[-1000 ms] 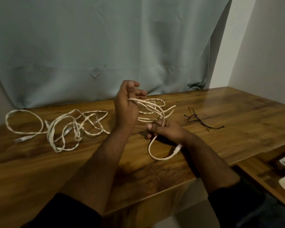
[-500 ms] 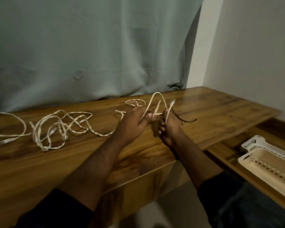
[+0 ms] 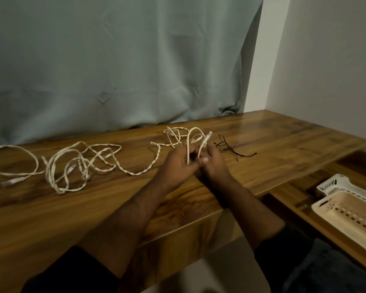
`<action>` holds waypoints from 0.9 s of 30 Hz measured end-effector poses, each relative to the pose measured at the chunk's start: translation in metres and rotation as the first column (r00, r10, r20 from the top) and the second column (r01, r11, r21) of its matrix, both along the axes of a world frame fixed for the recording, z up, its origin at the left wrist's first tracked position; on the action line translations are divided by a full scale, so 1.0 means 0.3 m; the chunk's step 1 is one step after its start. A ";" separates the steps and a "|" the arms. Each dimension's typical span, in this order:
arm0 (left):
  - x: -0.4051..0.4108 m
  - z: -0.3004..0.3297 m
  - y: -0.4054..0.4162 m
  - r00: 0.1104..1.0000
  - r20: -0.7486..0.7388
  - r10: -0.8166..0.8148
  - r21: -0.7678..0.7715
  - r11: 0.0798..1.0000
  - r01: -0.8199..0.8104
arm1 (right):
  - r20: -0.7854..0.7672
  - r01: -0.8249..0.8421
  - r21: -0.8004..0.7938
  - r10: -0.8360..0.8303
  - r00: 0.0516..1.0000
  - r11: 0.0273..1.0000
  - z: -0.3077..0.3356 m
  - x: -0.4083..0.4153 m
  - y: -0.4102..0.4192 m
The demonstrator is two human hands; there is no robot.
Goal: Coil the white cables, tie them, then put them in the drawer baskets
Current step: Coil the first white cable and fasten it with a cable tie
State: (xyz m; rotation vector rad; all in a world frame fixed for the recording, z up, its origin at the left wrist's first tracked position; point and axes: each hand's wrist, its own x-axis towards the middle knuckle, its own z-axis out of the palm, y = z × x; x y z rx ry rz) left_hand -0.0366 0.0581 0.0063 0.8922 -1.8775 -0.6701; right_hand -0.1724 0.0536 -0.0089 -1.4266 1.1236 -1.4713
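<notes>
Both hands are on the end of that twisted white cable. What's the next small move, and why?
Probably wind the next loop: the left hand and right hand hold only one small loop of the twisted white cable, and most of it trails uncoiled across the table.

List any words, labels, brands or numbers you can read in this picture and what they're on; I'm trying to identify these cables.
None: no readable text anywhere.
White cable in the left hand and right hand: no print visible; its plug is too small and blurred to tell.
Loose cables on the table: no visible markings.
Baskets in the drawer: plain, no label.
Black ties: unmarked.
</notes>
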 end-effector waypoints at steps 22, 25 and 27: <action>0.020 0.053 -0.007 0.849 -0.522 -0.085 0.510 0.767 0.390 | -0.374 0.356 -0.414 -0.513 0.772 0.838 0.019 0.006 0.010; 0.043 0.062 -0.010 0.814 -0.580 -0.044 0.521 0.747 0.412 | -0.408 0.276 -0.378 -0.426 0.807 0.884 0.016 0.021 0.008; 0.059 0.071 -0.009 0.776 -0.631 -0.014 0.521 0.734 0.437 | -0.396 0.207 -0.378 -0.360 0.845 0.902 0.013 0.015 0.006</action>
